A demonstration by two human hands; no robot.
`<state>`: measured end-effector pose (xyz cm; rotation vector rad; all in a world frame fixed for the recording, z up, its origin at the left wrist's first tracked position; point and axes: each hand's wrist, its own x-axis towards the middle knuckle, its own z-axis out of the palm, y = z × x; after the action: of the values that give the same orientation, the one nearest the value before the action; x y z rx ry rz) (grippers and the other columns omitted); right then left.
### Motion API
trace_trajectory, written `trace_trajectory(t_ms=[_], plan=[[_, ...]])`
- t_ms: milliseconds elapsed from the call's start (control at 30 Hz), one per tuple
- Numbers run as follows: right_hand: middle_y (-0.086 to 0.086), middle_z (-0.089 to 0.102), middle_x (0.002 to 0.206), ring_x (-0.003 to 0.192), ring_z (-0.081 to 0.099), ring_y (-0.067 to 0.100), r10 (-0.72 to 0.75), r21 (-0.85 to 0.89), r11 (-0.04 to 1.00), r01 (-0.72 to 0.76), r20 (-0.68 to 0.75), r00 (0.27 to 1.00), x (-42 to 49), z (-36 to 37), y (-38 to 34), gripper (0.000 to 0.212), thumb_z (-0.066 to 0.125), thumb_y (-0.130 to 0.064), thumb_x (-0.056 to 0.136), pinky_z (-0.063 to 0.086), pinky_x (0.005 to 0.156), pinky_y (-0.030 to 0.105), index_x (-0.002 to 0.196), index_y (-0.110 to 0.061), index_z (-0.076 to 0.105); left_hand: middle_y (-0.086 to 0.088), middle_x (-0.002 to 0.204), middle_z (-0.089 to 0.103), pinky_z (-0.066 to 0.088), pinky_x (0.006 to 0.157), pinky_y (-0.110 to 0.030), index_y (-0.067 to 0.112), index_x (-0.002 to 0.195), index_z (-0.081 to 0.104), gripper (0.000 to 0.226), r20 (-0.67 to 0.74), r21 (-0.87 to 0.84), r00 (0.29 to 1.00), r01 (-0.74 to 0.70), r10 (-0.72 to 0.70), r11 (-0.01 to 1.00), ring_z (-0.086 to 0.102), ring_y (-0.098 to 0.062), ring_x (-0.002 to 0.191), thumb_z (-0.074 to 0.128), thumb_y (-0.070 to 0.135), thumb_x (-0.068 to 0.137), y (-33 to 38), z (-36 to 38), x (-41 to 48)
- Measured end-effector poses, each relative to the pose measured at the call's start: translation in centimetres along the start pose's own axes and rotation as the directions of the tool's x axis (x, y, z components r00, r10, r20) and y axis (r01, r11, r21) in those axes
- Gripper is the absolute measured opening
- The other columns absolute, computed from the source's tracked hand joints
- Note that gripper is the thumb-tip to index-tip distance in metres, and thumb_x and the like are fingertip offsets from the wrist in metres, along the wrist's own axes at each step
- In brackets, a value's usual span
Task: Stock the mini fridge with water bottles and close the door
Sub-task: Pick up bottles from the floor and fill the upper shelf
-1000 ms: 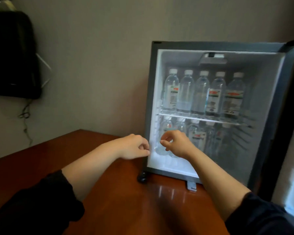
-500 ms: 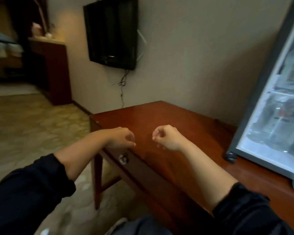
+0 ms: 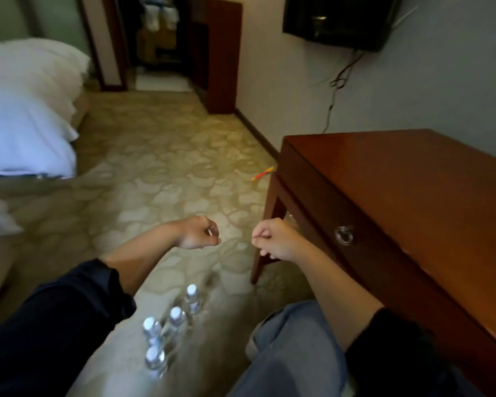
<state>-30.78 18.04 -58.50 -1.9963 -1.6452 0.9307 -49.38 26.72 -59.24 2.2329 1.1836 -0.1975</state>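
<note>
Several clear water bottles (image 3: 171, 325) with white caps stand upright on the patterned carpet near my left knee. My left hand (image 3: 196, 232) hovers above the floor with its fingers curled and nothing in it. My right hand (image 3: 272, 239) is level with it, a short gap to the right, also curled and holding nothing. Both hands hang well above the bottles and beyond them. The mini fridge is out of view.
A brown wooden table (image 3: 413, 179) with a drawer knob (image 3: 344, 234) stands at the right. A bed with white bedding (image 3: 26, 110) is at the left. A wall-mounted black TV (image 3: 338, 18) and a dark cabinet (image 3: 215, 55) lie beyond. A red-yellow pen (image 3: 262, 173) lies on the carpet.
My view has swung left and down, away from the open fridge to the floor, bringing the bottles on the carpet into sight. Both hands stayed curled and close together.
</note>
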Motion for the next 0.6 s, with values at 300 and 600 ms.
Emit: trace_trajectory(t_ms=[300, 600], plan=[[0.003, 0.061, 0.076, 0.071, 0.061, 0.015, 0.052, -0.024, 0.999, -0.048, 0.264, 0.963, 6.1, 10.6, 1.5, 0.011, 0.055, -0.015, 0.091, 0.045, 0.057, 0.023, 0.094, -0.009, 0.064, -0.010, 0.130, 0.055, 0.041, 0.096, -0.030, 0.012, 0.126, 0.053, 0.040, 0.084, -0.136, 0.959, 0.279, -0.269, 0.951, 0.053, -0.022, 0.117, 0.049, 0.036, 0.093, -12.2, 7.7, 0.6], [-0.005, 0.054, 0.071, 0.069, 0.055, 0.010, 0.139, 0.002, 0.988, -0.155, 0.441, 0.887, 9.5, 19.8, 6.1, 0.004, 0.058, -0.015, 0.090, 0.044, 0.059, 0.021, 0.094, -0.013, 0.059, -0.013, 0.133, 0.052, 0.038, 0.097, -0.030, 0.004, 0.128, 0.049, 0.044, 0.164, -0.253, 0.882, 0.470, -0.442, 0.846, 0.050, -0.026, 0.121, 0.053, 0.029, 0.092, -19.2, 18.8, 1.7]])
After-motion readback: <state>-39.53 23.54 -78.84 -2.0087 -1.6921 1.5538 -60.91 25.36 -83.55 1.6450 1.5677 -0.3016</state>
